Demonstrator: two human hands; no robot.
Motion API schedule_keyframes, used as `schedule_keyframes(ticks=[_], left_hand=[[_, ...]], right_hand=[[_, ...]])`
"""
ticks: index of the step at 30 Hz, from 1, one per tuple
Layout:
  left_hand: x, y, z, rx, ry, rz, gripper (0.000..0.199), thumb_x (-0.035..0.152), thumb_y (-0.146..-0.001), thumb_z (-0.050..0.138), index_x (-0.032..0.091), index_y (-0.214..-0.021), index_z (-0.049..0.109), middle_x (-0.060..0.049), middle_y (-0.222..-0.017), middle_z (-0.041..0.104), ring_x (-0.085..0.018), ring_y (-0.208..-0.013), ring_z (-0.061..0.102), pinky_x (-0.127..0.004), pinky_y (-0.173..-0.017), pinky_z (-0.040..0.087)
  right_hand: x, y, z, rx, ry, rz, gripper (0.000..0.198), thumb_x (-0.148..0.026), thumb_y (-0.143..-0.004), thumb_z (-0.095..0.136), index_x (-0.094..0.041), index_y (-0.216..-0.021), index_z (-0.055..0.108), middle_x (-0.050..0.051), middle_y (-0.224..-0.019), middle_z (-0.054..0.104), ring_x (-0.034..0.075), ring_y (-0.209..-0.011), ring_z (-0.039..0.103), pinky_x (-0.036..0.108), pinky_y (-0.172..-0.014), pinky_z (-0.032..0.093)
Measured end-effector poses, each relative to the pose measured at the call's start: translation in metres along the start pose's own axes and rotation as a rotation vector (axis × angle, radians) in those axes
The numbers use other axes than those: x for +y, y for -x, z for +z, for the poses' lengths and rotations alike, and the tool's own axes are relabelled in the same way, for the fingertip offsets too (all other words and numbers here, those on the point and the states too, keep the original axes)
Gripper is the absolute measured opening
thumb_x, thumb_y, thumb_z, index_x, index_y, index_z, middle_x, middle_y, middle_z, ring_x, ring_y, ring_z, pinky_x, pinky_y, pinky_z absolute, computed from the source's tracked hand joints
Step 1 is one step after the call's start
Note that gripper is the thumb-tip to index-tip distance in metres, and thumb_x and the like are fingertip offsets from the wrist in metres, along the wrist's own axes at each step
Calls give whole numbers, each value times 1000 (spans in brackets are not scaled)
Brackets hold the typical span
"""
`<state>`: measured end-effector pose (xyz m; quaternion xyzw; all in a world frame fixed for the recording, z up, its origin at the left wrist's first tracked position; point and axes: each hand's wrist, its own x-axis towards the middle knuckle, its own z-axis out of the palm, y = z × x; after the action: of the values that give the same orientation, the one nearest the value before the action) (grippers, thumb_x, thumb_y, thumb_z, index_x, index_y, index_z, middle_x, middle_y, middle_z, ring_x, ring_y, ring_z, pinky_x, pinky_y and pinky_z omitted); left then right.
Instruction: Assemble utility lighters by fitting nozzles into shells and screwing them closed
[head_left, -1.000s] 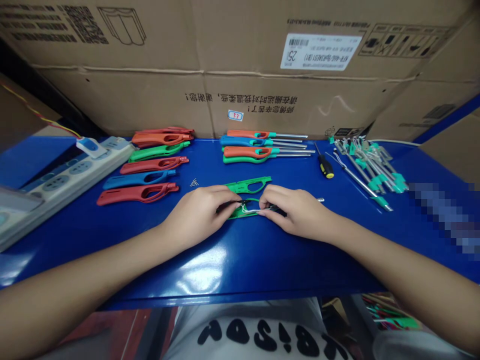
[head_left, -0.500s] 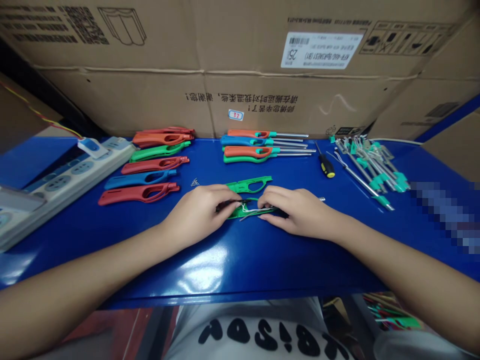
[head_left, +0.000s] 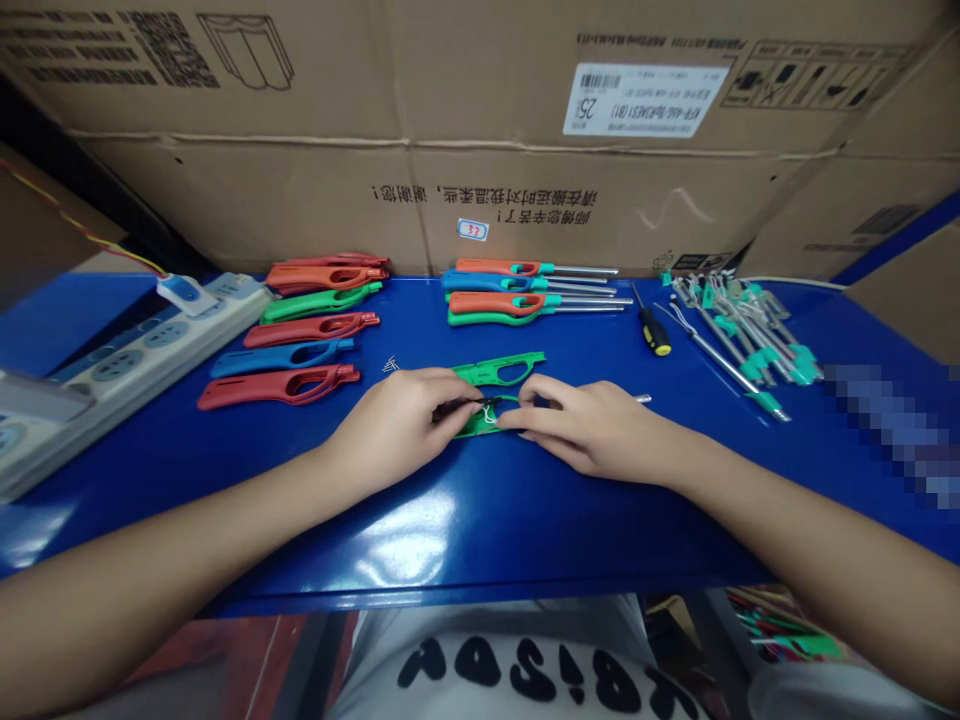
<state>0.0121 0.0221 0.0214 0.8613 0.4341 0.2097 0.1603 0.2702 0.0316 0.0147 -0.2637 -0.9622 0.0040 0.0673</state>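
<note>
Both hands rest on the blue counter (head_left: 465,520). The left hand (head_left: 397,425) and right hand (head_left: 592,425), fingers curled, pinch a green lighter shell (head_left: 480,422) between them, apparently with a white wire on it. A second green shell (head_left: 499,371) lies just behind.

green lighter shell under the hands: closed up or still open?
Open. The green shell lies with a white wire exposed, and its matching half sits apart behind it.
</note>
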Motion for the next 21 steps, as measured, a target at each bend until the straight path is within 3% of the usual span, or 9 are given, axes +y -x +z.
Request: schedule_keyframes(ticks=[5,10,21], left_hand=[[-1,-1,1,9,6,6,18,24,-96,60,18,-100,77,-4,-94,76,-18,-79,70,-27,-68,50],[0,0,1,17,-2,17,16,22,-95,62,18,-99,77,-5,-93,77,-18,-79,70,-28,-70,50],[-2,0,4,23,12,34,13,18,-94,64,18,-98,77,-3,-92,76,-17,-80,70,-26,-70,49]], right_hand=[[-1,1,1,2,99,-41,45,-23,-101,41,-34,-144,53,8,-117,59,11,-63,47,24,-50,22],[-4,1,3,21,101,-41,44,-25,-102,39,-32,-144,53,8,-116,59,10,-60,44,24,-50,25],[-15,-8,18,234,44,-9,28,-26,-103,44,-24,-112,71,6,-109,65,11,-65,53,25,-54,34]])
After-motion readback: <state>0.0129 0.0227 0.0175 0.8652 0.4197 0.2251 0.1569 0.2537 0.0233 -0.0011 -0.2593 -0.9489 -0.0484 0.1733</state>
